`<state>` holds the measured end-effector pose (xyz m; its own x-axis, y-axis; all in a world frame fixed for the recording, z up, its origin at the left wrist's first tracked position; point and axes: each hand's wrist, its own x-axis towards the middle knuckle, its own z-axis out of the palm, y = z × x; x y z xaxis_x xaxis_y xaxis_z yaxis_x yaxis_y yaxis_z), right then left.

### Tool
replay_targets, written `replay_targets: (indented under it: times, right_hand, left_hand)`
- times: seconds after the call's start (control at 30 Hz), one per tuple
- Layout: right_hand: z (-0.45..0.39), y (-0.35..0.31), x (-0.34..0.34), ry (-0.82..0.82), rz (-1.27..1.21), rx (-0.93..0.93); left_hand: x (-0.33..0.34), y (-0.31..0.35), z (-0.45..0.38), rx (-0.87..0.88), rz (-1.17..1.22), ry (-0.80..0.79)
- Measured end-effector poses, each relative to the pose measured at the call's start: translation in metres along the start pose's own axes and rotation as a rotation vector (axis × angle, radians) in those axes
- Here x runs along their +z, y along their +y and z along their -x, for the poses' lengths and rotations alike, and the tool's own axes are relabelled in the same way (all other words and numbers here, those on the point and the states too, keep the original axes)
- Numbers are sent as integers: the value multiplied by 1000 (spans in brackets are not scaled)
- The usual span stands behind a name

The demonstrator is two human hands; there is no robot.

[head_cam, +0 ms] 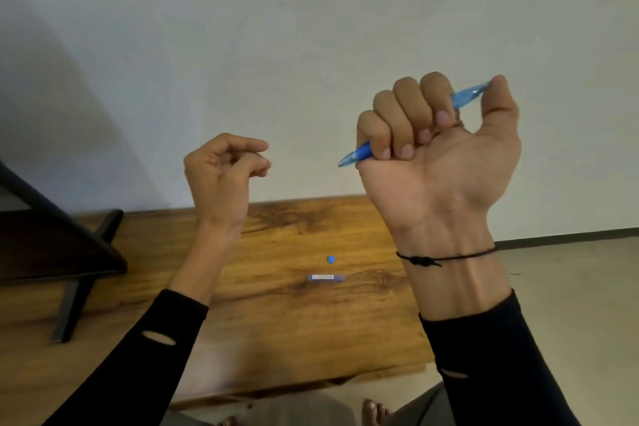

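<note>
My right hand (442, 155) is raised in front of the wall, palm toward me, and grips a translucent blue pen (359, 153) in its fist. The pen's tip points left and its other end sticks out by the thumb. My left hand (221, 169) is held up to the left of the pen tip, apart from it. Its fingers are loosely curled, thumb and forefinger are slightly apart, and I see nothing between them. On the wooden table (276, 321) below lie a small blue piece (331, 258) and a short pale tube-like piece (326, 277).
A dark object on a slanted black stand (69, 304) occupies the table's left side. The table backs onto a plain pale wall (311, 45). Beige floor (570, 304) lies to the right, and bare toes (375, 411) show under the near edge.
</note>
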<state>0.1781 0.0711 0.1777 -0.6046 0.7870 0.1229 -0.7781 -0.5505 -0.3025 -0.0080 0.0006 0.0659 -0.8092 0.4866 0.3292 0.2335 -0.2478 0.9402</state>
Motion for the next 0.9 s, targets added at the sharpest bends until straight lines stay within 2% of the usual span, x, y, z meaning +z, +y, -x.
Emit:
replay_targets:
  times: [0.13,0.47,0.9]
  right_hand:
    - [8,-12,12,25,-36,-56]
    - [9,-15,16,22,-35,-41]
    - [10,-20,17,19,-46,-49]
  left_hand:
    - [-7,-2,-6,-92,-53,41]
    - [9,9,-1,38,-197,-46]
    - [8,13,2,30,-227,-47]
